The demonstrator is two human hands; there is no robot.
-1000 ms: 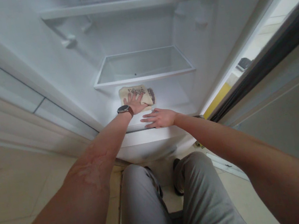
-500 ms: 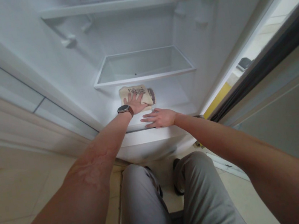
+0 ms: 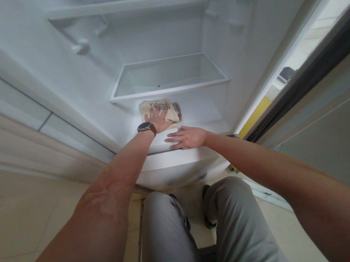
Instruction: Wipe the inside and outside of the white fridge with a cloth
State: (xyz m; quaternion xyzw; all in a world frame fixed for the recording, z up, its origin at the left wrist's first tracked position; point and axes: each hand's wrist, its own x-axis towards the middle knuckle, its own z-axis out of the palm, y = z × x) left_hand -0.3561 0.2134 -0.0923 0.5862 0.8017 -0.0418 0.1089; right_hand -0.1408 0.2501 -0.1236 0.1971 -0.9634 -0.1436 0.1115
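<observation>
Fingers [image 3: 157, 113] all spread, left hand [image 3: 159, 122] rests on one cloth [image 3: 147, 107], right hand [image 3: 191, 137] nearby.

towel [image 3: 145, 107]: matt cloth | shelf rim [image 3: 170, 90]: smooth plastic | trousers [image 3: 231, 215]: cloth

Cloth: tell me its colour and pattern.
The cloth is cream with dark markings, best seen in the head view.

The upper shelf edge [image 3: 153, 1] now sits a hair higher in the slightly shifted head view
</observation>
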